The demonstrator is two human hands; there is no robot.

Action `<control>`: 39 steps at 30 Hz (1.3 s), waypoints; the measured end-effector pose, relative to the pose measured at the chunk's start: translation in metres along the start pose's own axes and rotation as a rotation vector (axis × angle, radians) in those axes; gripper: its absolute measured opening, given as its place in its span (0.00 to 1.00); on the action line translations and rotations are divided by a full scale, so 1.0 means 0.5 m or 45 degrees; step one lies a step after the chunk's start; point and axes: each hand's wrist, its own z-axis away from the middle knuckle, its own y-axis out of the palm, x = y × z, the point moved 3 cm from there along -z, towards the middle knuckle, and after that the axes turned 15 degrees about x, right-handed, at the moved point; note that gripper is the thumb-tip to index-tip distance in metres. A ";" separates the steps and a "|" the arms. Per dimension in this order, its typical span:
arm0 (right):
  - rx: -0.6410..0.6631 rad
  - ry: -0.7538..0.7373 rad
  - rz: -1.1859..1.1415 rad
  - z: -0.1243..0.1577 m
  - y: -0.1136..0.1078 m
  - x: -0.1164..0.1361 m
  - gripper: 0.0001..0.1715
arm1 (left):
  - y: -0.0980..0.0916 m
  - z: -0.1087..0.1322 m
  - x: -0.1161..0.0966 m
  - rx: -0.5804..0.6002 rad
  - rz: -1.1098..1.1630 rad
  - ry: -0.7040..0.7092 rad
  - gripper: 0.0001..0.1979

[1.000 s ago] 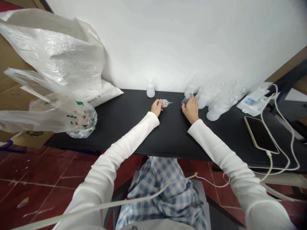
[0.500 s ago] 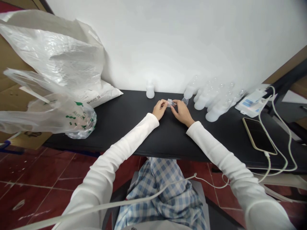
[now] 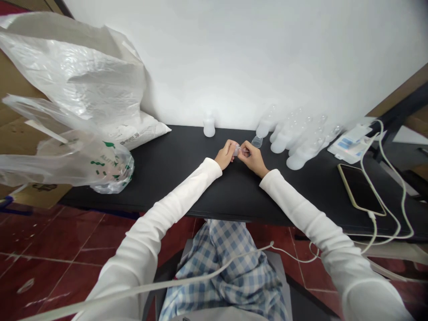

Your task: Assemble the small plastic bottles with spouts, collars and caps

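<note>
Over the middle of the black table, my left hand (image 3: 226,154) is closed around a small translucent screw collar (image 3: 236,150), its fingertips curled about the rim. My right hand (image 3: 253,157) pinches the tip of a clear bottle nipple (image 3: 245,152) that sticks out of this collar; the fingers hide most of the nipple. Just behind the right hand, a clear cap (image 3: 257,141) lies on the table. A frosted white bottle (image 3: 209,127) with no clear top stands near the wall, behind my left hand.
Several white bottles with clear tops (image 3: 296,154) stand in rows at the right. Beyond them lie a plastic packet (image 3: 349,145) and a phone (image 3: 362,189) on a white cable (image 3: 403,191). A large white sack (image 3: 83,76) and a clear plastic bag (image 3: 112,167) fill the left.
My right fingers have curled in and now pinch the nipple's tip, where they held it more loosely. The left fingers have wrapped further over the collar. The clear cap shows more fully.
</note>
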 end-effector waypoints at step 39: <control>-0.491 0.445 0.836 -0.145 -0.195 -0.080 0.25 | -0.054 -0.014 0.020 0.028 -0.960 0.164 0.18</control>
